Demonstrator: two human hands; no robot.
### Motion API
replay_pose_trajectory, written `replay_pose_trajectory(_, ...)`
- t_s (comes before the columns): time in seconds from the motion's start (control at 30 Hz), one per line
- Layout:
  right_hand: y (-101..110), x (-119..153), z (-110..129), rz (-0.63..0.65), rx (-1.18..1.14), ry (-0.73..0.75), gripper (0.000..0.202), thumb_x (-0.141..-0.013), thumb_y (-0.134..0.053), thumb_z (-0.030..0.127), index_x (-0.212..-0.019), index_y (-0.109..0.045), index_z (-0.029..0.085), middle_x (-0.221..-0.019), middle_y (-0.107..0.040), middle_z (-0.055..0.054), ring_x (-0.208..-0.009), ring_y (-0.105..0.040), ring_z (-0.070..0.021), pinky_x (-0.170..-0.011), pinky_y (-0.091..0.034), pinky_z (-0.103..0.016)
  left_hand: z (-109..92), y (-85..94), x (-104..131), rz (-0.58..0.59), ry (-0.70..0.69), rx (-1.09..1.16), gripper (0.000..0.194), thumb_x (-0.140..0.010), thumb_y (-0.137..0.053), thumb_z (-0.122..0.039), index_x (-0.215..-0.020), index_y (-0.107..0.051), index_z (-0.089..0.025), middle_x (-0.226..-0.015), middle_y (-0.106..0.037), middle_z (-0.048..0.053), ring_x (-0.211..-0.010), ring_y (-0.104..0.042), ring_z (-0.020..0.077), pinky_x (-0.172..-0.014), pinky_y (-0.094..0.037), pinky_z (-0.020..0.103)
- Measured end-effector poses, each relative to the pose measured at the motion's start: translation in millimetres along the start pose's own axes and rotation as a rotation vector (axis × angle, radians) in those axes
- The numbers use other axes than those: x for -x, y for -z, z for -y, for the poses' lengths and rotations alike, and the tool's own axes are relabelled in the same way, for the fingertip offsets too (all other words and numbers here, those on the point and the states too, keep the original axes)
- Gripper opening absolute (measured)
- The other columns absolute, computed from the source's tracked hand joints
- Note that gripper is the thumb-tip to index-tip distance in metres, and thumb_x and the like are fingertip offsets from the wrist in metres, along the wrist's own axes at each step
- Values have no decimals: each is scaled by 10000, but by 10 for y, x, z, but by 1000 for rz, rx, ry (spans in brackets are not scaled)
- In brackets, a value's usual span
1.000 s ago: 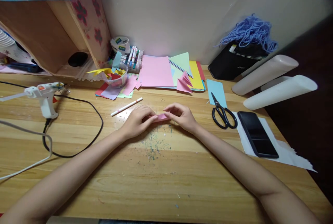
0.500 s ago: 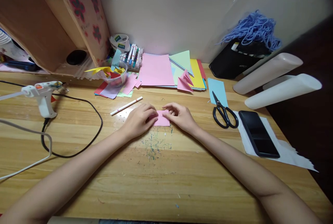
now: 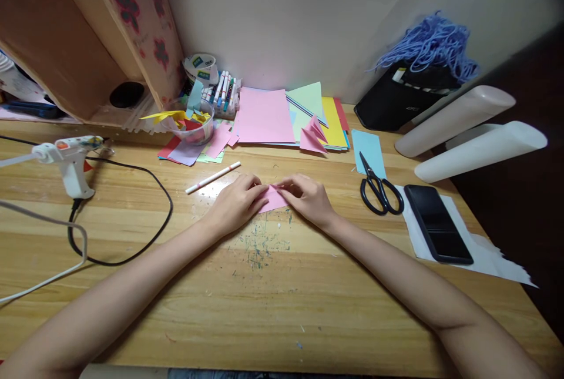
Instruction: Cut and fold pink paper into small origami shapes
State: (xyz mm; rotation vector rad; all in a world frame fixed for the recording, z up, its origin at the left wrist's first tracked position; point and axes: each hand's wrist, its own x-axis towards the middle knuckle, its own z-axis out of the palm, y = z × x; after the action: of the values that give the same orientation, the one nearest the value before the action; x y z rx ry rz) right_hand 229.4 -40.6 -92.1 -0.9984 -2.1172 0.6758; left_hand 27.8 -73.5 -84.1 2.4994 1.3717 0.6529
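A small piece of pink paper (image 3: 272,200) lies on the wooden table between my two hands. My left hand (image 3: 241,200) is closed on its left side, thumb and fingertips pressing the paper. My right hand (image 3: 307,198) pinches the upper right edge, where the paper looks slightly raised or bent. The fingers hide part of the far edge. A white marker (image 3: 213,177) lies on the table just beyond my left hand. Beyond my right hand stands a folded pink paper shape (image 3: 314,136).
Black-handled scissors (image 3: 379,188) rest partly on light-blue paper (image 3: 368,150), near a phone (image 3: 437,223). A glue gun (image 3: 70,161) with a looping cord stands at left. Behind are stacked pink sheets (image 3: 267,116), a tub of scraps (image 3: 191,129), and white tubes (image 3: 480,151) at right.
The pink paper has turned a little, and its upper edge now appears bent. My right hand has closed from a looser hold into a pinch nearer my left hand.
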Motion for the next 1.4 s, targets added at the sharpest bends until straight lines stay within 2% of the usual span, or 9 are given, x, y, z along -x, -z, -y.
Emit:
replay_pose_trajectory(0.17,14,14,-2,79,162,226,137,-852,-492,163,-886,-624,181,-844,-688,-56,-783,-604,-166,-714,-470,-297,-36,20,-8,8,-7,-60,235,-888,-430,-265,-1006,-615,-180,-947,-568,89,-860,-517,189,-701,-439,322)
replay_pose_trajectory(0.33,14,3,-2,131,268,331,162,-872,-469,184,-850,-629,170,-872,-693,-74,-823,-618,-180,-728,-472,-301,-50,24,-15,46,-12,-170,285,-916,-357,-258,-1034,-605,-183,-935,-574,83,-825,-512,184,-680,-413,310)
replay_pose_trajectory(0.67,25,-18,-24,198,338,432,209,-890,-429,161,-836,-631,154,-873,-692,-80,-817,-610,-174,-704,-474,-286,-74,-8,-12,75,8,-172,264,-910,-368,-231,-1052,-586,-184,-958,-556,90,-844,-505,202,-678,-397,315)
replay_pose_trajectory(0.8,33,-23,-28,216,364,462,224,-898,-416,168,-848,-633,141,-868,-688,-86,-812,-600,-170,-697,-472,-280,-86,-4,-8,93,8,-263,261,-916,-367,-241,-1063,-572,-178,-949,-557,84,-828,-504,188,-671,-397,295)
replay_pose_trajectory(0.97,27,-21,-34,217,396,482,256,-907,-397,171,-823,-638,144,-826,-678,-82,-791,-585,-165,-687,-463,-275,-110,18,16,112,-21,-333,305,-923,-354,-226,-1196,-481,-179,-949,-563,74,-826,-503,183,-644,-399,277)
replay_pose_trajectory(1.1,20,-24,-32,207,402,490,255,-905,-403,168,-805,-636,141,-806,-671,-77,-736,-558,-153,-661,-450,-265,-130,17,13,130,-42,-360,283,-933,-329,-236,-1140,-514,-179,-937,-560,68,-849,-504,187,-645,-409,277)
replay_pose_trajectory(1.4,40,-31,-65,223,409,528,249,-903,-396,155,-816,-629,158,-854,-666,-70,-771,-545,-154,-668,-435,-261,-115,7,8,136,-62,-344,258,-922,-369,-214,-1114,-530,-150,-927,-561,76,-857,-500,193,-655,-419,287)
